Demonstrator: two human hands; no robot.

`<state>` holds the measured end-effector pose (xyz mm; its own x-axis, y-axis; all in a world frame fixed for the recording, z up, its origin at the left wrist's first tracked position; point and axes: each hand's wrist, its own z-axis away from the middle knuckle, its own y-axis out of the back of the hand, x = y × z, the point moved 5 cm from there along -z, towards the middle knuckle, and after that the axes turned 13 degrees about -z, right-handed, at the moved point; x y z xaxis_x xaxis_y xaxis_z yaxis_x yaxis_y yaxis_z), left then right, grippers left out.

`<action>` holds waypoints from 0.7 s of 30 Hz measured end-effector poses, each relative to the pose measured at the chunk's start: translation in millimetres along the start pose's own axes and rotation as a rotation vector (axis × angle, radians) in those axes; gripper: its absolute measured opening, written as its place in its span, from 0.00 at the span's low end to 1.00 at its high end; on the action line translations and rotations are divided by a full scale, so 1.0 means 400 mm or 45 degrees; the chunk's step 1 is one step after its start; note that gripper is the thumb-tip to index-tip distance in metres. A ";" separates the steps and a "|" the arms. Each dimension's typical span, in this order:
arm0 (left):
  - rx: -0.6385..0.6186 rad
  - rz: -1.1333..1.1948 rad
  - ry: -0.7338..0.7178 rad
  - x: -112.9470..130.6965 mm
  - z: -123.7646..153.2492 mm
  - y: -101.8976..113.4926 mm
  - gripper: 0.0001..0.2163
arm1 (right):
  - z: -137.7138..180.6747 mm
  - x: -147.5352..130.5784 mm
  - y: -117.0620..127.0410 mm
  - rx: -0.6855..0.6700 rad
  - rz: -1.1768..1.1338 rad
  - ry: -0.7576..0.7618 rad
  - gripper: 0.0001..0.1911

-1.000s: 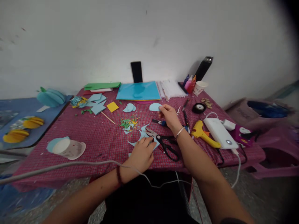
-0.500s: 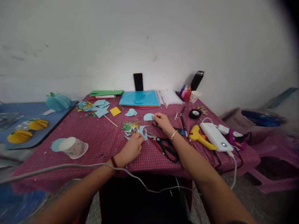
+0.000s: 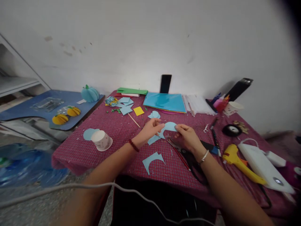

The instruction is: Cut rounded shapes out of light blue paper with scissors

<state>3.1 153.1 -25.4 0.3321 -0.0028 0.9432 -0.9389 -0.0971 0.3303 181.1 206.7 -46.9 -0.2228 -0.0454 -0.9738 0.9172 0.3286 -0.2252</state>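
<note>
My left hand (image 3: 150, 129) and my right hand (image 3: 187, 137) meet over the middle of a red checked table (image 3: 113, 131). Between them is a light blue paper half-round (image 3: 169, 126); my right hand pinches its right edge, and my left fingers close on blue paper scraps (image 3: 154, 138) at its left. Black scissors (image 3: 188, 154) lie on the cloth just under my right hand. A curved blue offcut (image 3: 152, 160) lies near the front edge.
A tipped paper cup (image 3: 101, 140) rests at the left on a blue disc. At the right lie a yellow glue gun (image 3: 240, 161), a white power bank (image 3: 263, 166) and a tape roll (image 3: 231, 129). Blue sheets (image 3: 164, 102), green paper and a phone stand at the back.
My view has swung left. My left hand lifted blue scraps off the table and came up to the blue half-round, which my right hand brought nearer. A curved offcut now lies alone in front.
</note>
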 end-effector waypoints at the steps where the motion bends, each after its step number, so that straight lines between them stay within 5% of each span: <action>1: -0.052 0.089 0.030 -0.002 -0.004 -0.006 0.11 | 0.006 0.005 -0.012 -0.025 0.008 -0.037 0.15; 9: -0.234 0.048 0.053 -0.038 -0.008 0.011 0.05 | 0.016 0.024 -0.068 -0.183 0.154 -0.240 0.14; 13: 0.001 -0.009 0.062 -0.044 0.011 0.031 0.04 | -0.038 -0.009 -0.092 -0.291 0.316 -0.233 0.14; 15: 0.096 -0.180 -0.014 -0.007 0.063 0.050 0.06 | -0.084 -0.030 -0.085 -0.175 0.306 -0.179 0.15; 19: -0.422 -0.641 -0.361 0.100 0.262 0.121 0.09 | -0.161 -0.037 -0.068 0.052 0.050 -0.156 0.16; 21: -0.317 -0.817 -0.009 0.085 0.347 0.262 0.10 | -0.182 -0.027 -0.069 0.094 -0.018 -0.172 0.16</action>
<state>-71.3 4.8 36.4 0.8290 -0.0278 0.5586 -0.5490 0.1499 0.8223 134.0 266.9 -27.9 -0.1940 -0.1776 -0.9648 0.9371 0.2573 -0.2358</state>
